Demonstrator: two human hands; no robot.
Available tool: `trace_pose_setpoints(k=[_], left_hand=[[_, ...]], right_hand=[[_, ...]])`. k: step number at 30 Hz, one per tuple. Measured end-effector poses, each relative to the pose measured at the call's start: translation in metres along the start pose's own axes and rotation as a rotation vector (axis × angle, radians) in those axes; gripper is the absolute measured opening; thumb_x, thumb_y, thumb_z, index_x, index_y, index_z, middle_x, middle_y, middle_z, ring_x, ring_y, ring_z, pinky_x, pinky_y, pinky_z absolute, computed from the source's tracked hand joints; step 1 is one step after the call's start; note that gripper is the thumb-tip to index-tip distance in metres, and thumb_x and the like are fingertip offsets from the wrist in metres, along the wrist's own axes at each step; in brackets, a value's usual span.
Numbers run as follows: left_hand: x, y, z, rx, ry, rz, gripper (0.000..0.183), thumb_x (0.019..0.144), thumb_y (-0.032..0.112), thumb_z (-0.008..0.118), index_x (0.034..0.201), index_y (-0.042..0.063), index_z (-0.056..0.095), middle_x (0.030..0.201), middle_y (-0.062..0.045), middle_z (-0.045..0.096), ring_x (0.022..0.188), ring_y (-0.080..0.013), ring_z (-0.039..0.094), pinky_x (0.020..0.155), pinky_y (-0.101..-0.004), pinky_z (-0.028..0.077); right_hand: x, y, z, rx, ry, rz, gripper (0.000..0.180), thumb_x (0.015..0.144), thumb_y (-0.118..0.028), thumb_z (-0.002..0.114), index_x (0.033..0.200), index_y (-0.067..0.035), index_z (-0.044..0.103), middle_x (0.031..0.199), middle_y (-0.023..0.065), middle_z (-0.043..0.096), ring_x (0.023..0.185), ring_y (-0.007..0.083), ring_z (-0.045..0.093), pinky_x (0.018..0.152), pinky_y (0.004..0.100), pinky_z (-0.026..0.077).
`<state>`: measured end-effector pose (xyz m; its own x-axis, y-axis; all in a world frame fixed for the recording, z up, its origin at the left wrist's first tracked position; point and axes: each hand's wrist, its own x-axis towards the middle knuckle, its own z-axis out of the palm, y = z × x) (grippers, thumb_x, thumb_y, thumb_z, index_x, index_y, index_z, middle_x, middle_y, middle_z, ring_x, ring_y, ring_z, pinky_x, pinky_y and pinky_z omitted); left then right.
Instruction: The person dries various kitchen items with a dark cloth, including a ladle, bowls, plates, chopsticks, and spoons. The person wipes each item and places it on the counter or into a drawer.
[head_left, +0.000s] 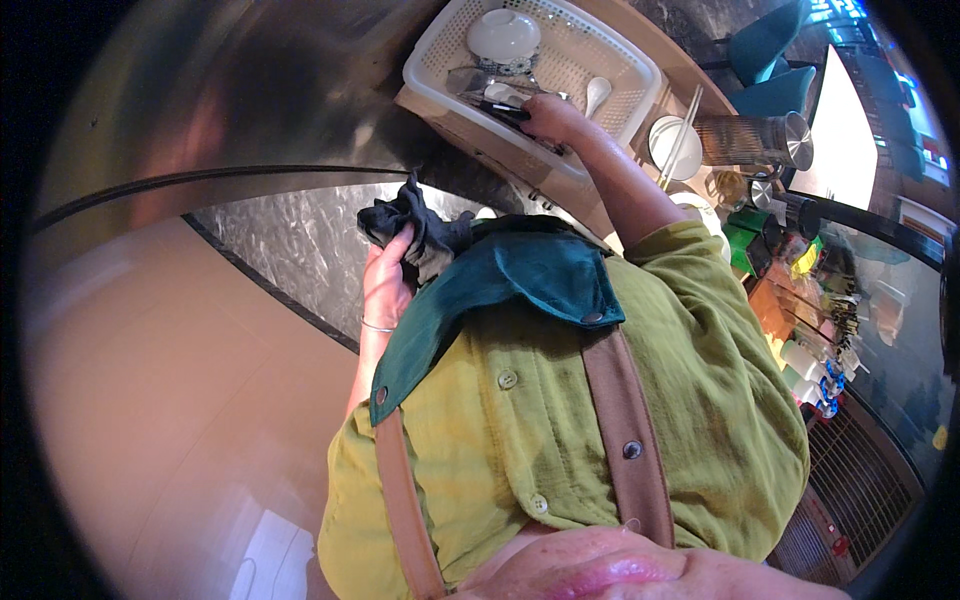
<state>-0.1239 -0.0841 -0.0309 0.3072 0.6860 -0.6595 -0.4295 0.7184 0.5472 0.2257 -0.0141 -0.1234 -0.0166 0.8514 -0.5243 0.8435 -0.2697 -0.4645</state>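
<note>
My left hand (386, 281) grips a bunched dark grey cloth (431, 225) in front of the apron. My right hand (551, 118) reaches into a white perforated plastic basket (637, 101), its fingers closed around a black utensil handle (506, 111). The far end of that utensil is unclear. Beside the fingers lies a white spoon-like piece (504, 93). Another white spoon (598, 91) rests on the basket floor, right of my hand. Upside down at the back left of the basket, a white bowl (504, 36) sits over a patterned bowl (510, 66).
Right of the basket, a small white dish (675, 148) has chopsticks (681, 139) across it. A ribbed clear pitcher (739, 140) lies or leans beside it. Several bottles and packets crowd the counter at right. A shiny metal panel (285, 90) rises at left. Teal chairs (772, 45) stand beyond.
</note>
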Motion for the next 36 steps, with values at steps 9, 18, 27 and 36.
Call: trace_pose_setpoints(k=[9,18,27,36], left_hand=[[0.0,0.002,-0.003,0.003,-0.006,0.015,0.033,0.089,0.009,0.064,0.121,0.003,0.058,0.113,-0.01,0.065,0.1,-0.0253,0.064,0.09,-0.0391,0.052],[0.005,0.002,-0.007,-0.021,0.009,0.014,0.032,0.09,0.008,0.063,0.121,0.003,0.058,0.114,-0.011,0.065,0.101,-0.0252,0.064,0.091,-0.0392,0.051],[0.009,0.003,0.004,-0.005,0.004,-0.021,0.033,0.089,0.009,0.065,0.12,0.004,0.058,0.115,-0.011,0.064,0.103,-0.0253,0.063,0.092,-0.0397,0.05],[-0.001,0.005,0.011,0.046,0.046,0.03,0.035,0.088,0.009,0.065,0.122,0.004,0.058,0.112,-0.01,0.065,0.099,-0.0245,0.064,0.089,-0.0394,0.051]], right_hand=[[0.009,0.017,-0.003,0.123,-0.156,-0.139,0.047,0.071,-0.04,0.065,0.094,0.001,0.068,0.077,0.0164,0.065,0.073,0.022,0.064,0.068,0.0364,0.049],[-0.012,0.052,-0.045,1.236,-0.06,-0.218,0.021,0.089,-0.01,0.061,0.107,0.001,0.063,0.086,0.007,0.065,0.075,0.0165,0.064,0.077,0.03,0.052],[-0.031,0.046,-0.051,1.381,0.525,-0.291,0.025,0.095,-0.007,0.056,0.119,-0.001,0.055,0.099,0.0074,0.066,0.096,0.0187,0.063,0.089,0.0318,0.05],[0.002,0.03,-0.055,1.108,0.887,-0.285,0.018,0.097,-0.014,0.057,0.113,-0.006,0.061,0.106,0.006,0.069,0.101,0.013,0.06,0.092,0.0277,0.043]])
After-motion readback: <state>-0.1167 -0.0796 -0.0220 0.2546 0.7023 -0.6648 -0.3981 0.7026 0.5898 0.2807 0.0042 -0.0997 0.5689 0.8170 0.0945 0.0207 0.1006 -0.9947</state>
